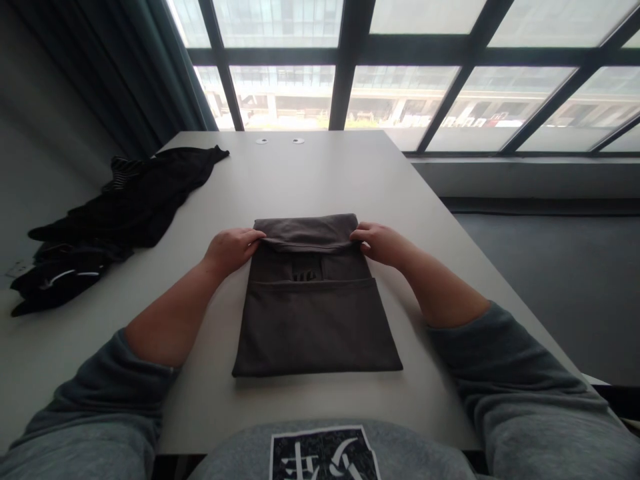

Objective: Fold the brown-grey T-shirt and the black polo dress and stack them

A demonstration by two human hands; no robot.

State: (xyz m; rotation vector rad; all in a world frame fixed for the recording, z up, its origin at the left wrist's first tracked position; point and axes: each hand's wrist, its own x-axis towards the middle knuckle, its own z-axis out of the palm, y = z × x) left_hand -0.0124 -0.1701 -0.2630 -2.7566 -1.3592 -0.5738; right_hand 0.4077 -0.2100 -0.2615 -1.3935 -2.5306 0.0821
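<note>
A dark grey-brown apron (320, 327) lies folded into a flat, neat shape on the white table in front of me. Its top end is turned down in a flap, and black lettering partly shows between that flap and a wide pocket edge. My left hand (233, 248) pinches the left end of the flap. At the opposite end, my right hand (381, 241) grips the right corner between thumb and fingers. The underside of the flap is hidden.
Black clothing (145, 193) lies heaped along the left side of the white table (320, 173). Two round inserts sit at the table's far end, near large windows. A dark curtain (135, 67) hangs at the back left.
</note>
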